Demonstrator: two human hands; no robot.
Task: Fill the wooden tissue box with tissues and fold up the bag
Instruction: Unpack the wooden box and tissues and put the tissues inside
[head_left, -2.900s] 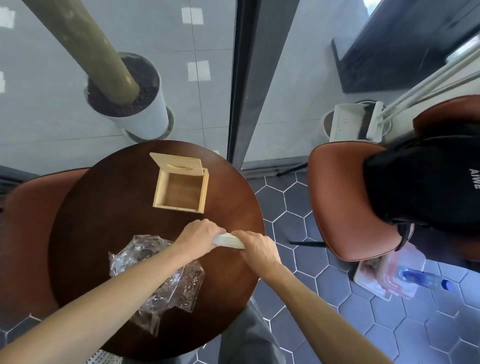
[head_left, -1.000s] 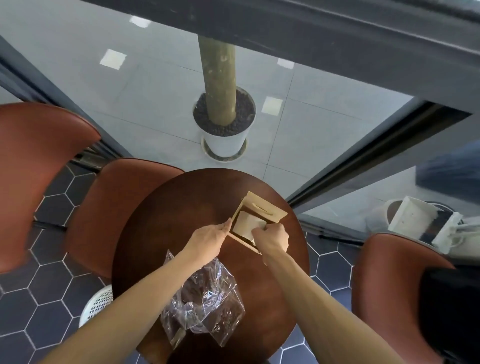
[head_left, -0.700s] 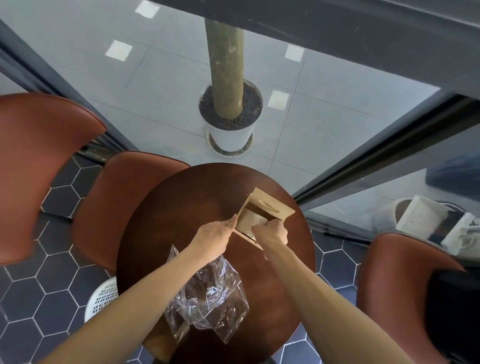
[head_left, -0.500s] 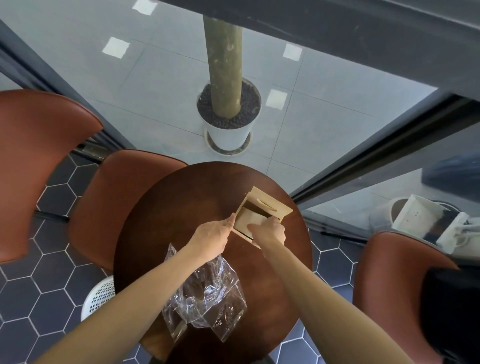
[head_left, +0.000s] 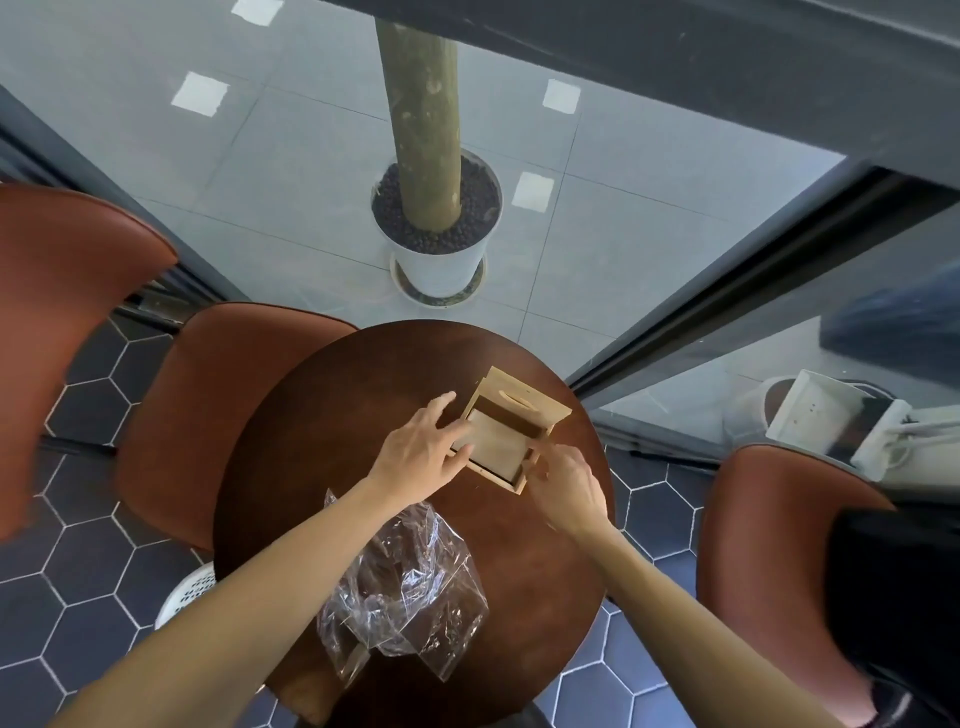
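Observation:
The wooden tissue box (head_left: 519, 480) stands on the far right part of the round dark table (head_left: 322, 415), its hinged lid (head_left: 527, 405) tipped back. A pale stack of tissues (head_left: 496, 447) lies flat inside it. My left hand (head_left: 418, 454) rests with spread fingers on the box's left rim and holds nothing. My right hand (head_left: 566, 488) is at the box's near right corner, fingers loosely curled and fingertips touching the wall. The crumpled clear plastic bag (head_left: 402, 587) lies near the table's front edge, under my left forearm.
Brown chairs stand at the left (head_left: 208, 415), the far left (head_left: 62, 312) and the right (head_left: 769, 545); the right one carries a black bag (head_left: 893, 582). A white basket (head_left: 184, 595) sits on the floor under the table's left side. A glass wall runs behind the table.
Both hands have left the inside of the box, where they pressed the tissues down. The left hand spread onto the left rim; the right drew back to the near right corner.

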